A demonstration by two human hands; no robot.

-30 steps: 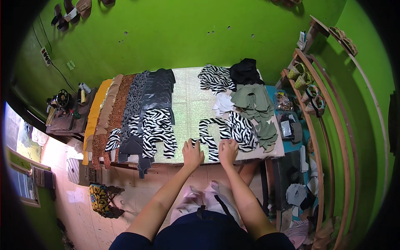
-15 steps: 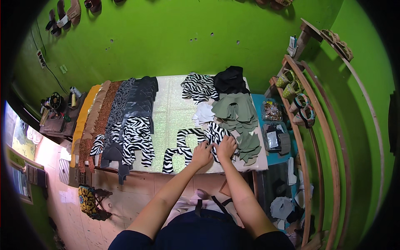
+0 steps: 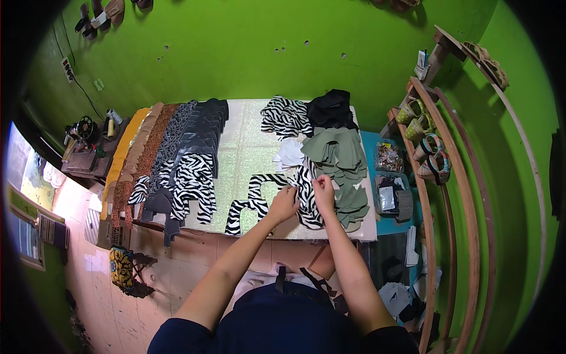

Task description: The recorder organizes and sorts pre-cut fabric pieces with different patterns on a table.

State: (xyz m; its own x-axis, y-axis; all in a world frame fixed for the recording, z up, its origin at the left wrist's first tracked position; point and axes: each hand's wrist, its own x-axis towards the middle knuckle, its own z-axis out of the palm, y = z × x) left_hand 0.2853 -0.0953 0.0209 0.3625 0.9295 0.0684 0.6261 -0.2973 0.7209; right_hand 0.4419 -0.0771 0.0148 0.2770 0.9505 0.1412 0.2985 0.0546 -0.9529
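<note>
Between my hands lies a stack of zebra-print fabric pieces (image 3: 307, 203) near the table's front edge. My left hand (image 3: 285, 203) is closed at the stack's left edge, with curled fingertips on the zebra-print fabric. At the opposite edge my right hand (image 3: 323, 194) has thumb and fingers pinched together; what they hold, if anything, is too small to make out. Curved zebra-print cutouts (image 3: 240, 215) lie flat to the left of my left hand. White pieces (image 3: 289, 154) and olive-green fabric pieces (image 3: 336, 154) lie just beyond and to the right.
On the table (image 3: 239, 133), yellow, brown, patterned and dark grey pieces overlap in rows at left, with a zebra-print pile (image 3: 193, 186) on them. More zebra-print and black fabric (image 3: 331, 109) sit at the back. A wooden rack (image 3: 451, 206) with sandals stands at right, beside plastic containers (image 3: 389, 158).
My hands have moved apart and slightly upward, uncovering more of the zebra-print stack between them. The stack now reads longer and straighter. The whole view has shifted a little.
</note>
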